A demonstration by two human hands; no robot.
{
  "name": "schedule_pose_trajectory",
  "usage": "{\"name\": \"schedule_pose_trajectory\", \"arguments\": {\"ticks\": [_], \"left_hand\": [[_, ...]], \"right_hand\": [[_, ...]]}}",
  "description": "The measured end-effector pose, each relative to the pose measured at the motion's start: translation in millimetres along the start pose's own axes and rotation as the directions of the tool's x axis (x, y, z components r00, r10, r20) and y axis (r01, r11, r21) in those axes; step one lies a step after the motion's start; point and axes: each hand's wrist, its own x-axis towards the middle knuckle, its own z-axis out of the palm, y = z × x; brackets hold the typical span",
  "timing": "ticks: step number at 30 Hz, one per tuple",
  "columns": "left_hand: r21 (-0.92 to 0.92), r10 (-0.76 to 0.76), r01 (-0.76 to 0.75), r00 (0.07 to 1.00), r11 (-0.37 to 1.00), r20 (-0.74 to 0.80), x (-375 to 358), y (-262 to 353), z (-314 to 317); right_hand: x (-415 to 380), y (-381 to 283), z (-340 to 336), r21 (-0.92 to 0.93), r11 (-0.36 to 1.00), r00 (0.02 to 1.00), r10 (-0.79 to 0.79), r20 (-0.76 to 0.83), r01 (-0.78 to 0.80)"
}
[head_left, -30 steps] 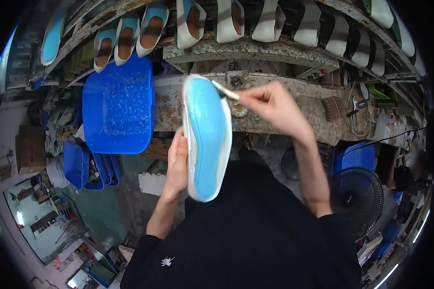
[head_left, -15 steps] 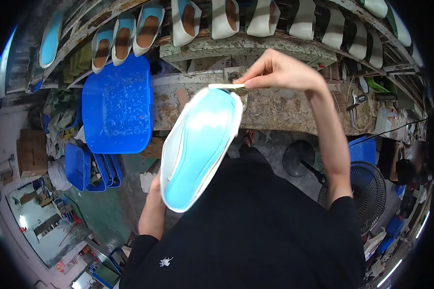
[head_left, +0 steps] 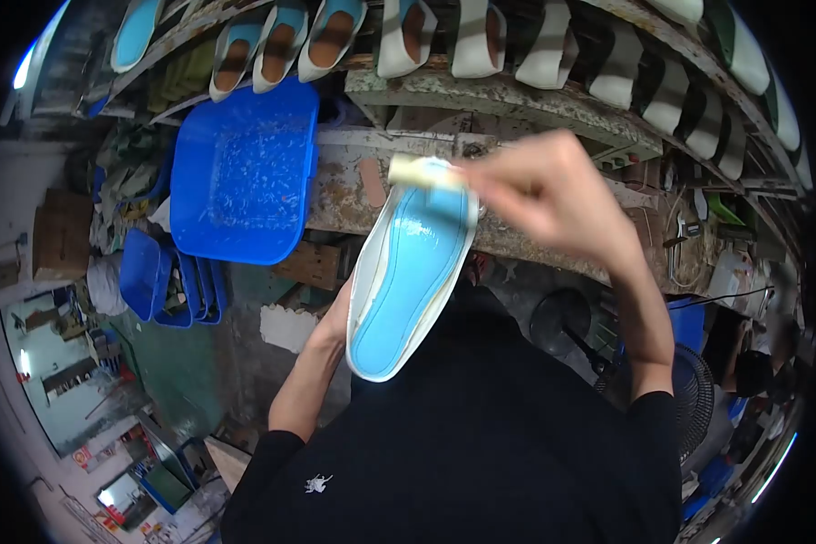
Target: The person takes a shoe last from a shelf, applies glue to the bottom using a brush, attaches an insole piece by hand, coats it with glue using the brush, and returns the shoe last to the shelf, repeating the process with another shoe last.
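A white shoe upper (head_left: 364,276) with a light blue insole board (head_left: 417,263) is held up before my chest, its bottom facing me. Behind its left edge, my left hand (head_left: 338,313) grips it, the fingers mostly hidden by the shoe. My right hand (head_left: 539,195), smeared by motion, pinches a pale yellowish flat strip (head_left: 410,170). That strip lies across the top end of the blue board. A wet-looking shine shows on the upper part of the board.
White shoes (head_left: 408,41) line a rack above the workbench (head_left: 344,204). A blue tub (head_left: 245,172) stands at the bench's left, with more blue bins (head_left: 145,276) below. Pliers (head_left: 675,240) lie on the right of the bench, and a fan (head_left: 694,399) stands beside my right arm.
The shoe has shifted right in view, with the scene also moving as the head turns. The pale strip has gone from edge-on at the tip to lying broad over the board's top end.
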Motion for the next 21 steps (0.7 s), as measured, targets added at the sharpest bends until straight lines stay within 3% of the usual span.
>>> {"name": "schedule_pose_trajectory", "arguments": {"ticks": [1,2,4,6,8,10,11,12,13,15,17,20,21], "left_hand": [[-0.001,0.011,-0.011,1.0,1.0,-0.009,1,-2,-1],[0.002,0.021,-0.021,1.0,1.0,-0.008,2,-2,-3],[-0.005,0.024,-0.024,1.0,1.0,-0.003,5,-7,-8],[-0.062,-0.025,0.025,1.0,0.998,-0.013,7,-17,-17],[-0.096,-0.072,0.072,0.997,0.993,-0.003,5,-22,-19],[-0.002,0.112,-0.112,0.994,0.994,-0.002,3,-25,-13],[0.026,0.174,-0.174,0.985,0.984,-0.001,3,-26,-11],[0.013,0.143,-0.143,0.989,0.99,-0.036,3,-25,-8],[0.002,0.107,-0.107,0.992,0.994,-0.066,3,-24,-6],[0.072,0.1,-0.094,0.992,0.993,-0.075,7,-27,-6],[0.023,0.092,-0.09,0.99,0.996,-0.107,13,-22,3],[-0.079,0.131,-0.14,0.985,0.987,-0.115,23,-28,-2],[-0.103,0.168,-0.195,0.96,0.975,-0.225,29,-34,-3]], "right_hand": [[-13,-11,15,-0.037,0.992,0.992,-0.118,-0.035,0.117],[-22,-27,19,-0.19,0.981,0.997,-0.032,0.065,0.044],[-22,-4,31,-0.075,0.995,0.996,0.067,-0.053,-0.071],[-13,17,19,-0.099,0.956,0.951,0.258,-0.168,-0.277],[-15,38,24,-0.255,0.868,0.885,0.458,0.081,-0.426],[-27,52,28,-0.253,0.893,0.899,0.415,0.141,-0.373],[-31,53,28,-0.152,0.88,0.89,0.455,-0.003,-0.45],[-33,53,29,-0.038,0.863,0.858,0.495,-0.137,-0.504],[-29,36,22,0.121,0.895,0.858,0.447,-0.252,-0.43],[-19,13,11,0.105,0.97,0.896,0.243,-0.372,-0.22],[-15,13,23,-0.02,0.998,0.95,0.047,-0.308,-0.056],[-42,0,38,-0.252,0.967,0.975,-0.074,-0.211,0.019],[-58,-8,49,-0.224,0.965,0.966,-0.18,-0.184,0.137]]}}
